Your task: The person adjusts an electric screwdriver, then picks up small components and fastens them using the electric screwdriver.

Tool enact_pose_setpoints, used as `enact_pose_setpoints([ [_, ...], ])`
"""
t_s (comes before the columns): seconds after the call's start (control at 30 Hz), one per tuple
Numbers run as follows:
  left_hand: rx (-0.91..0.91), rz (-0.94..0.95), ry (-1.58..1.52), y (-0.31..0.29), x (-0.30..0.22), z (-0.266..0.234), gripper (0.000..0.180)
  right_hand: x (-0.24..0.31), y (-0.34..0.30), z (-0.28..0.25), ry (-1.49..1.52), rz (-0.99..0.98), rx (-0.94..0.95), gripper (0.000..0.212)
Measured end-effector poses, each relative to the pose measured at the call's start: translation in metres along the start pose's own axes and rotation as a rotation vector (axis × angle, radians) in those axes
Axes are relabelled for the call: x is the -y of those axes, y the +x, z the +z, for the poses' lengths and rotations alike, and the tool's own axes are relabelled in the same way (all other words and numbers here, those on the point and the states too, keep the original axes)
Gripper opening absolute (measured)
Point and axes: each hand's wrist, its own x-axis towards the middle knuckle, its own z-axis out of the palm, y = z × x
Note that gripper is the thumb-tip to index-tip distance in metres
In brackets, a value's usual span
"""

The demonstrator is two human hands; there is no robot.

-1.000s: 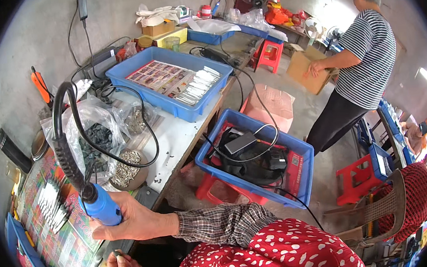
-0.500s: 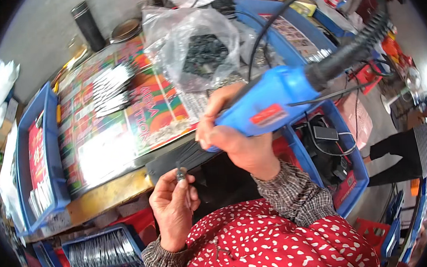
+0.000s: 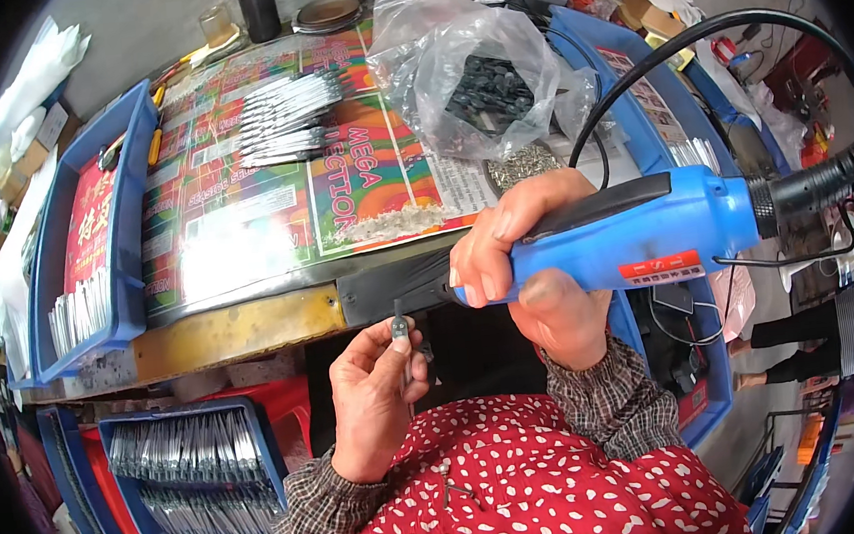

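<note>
My right hand is wrapped round a blue electric screwdriver with a black lever and a thick black cord. The tool lies nearly level, its front end near the table edge. Lower and to the left, my left hand pinches a small dark grey part with a hole in it. Part of a slim shiny strip shows below it, mostly hidden by the fingers. The tool and this part are apart. On the tabletop lie several slim silver pieces with dark ends, in a row.
A clear plastic bag of dark parts and a heap of small screws lie toward the back right. Blue bins stand at the left, lower left and right. A person stands at the far right.
My right hand has brought the screwdriver from a tilted pose to nearly level. My left hand keeps its pinch on the small part. The whole view has shifted.
</note>
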Motion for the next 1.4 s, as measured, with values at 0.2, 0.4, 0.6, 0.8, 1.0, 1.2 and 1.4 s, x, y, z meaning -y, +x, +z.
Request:
enact_pose_setpoints([
  [0.2, -0.004, -0.033, -0.025, 0.002, 0.001, -0.001, 0.011, -0.001, -0.002, 0.01, 0.098, 0.021, -0.042, 0.043],
  [0.4, -0.029, -0.056, -0.062, 0.005, 0.001, -0.003, 0.01, -0.002, -0.003, 0.017, 0.113, 0.058, -0.046, 0.044],
  [0.6, -0.054, -0.026, -0.058, 0.009, 0.006, 0.001, 0.009, -0.001, -0.002, 0.021, 0.13, 0.066, 0.006, 0.044],
  [0.8, -0.078, 0.009, -0.039, 0.011, 0.009, 0.002, 0.009, -0.002, -0.003, 0.027, 0.19, 0.084, -0.016, 0.048],
  [1.0, -0.079, 0.021, -0.038, 0.013, 0.012, 0.003, 0.009, -0.006, -0.003, 0.023, 0.157, 0.107, -0.026, 0.049],
  [1.2, -0.059, 0.035, -0.039, 0.012, 0.015, -0.003, 0.011, -0.007, -0.002, 0.024, 0.149, 0.124, -0.016, 0.05],
  [1.4, -0.068, 0.026, -0.026, 0.012, 0.013, 0.002, 0.012, -0.008, 0.0, 0.024, 0.142, 0.116, 0.004, 0.049],
])
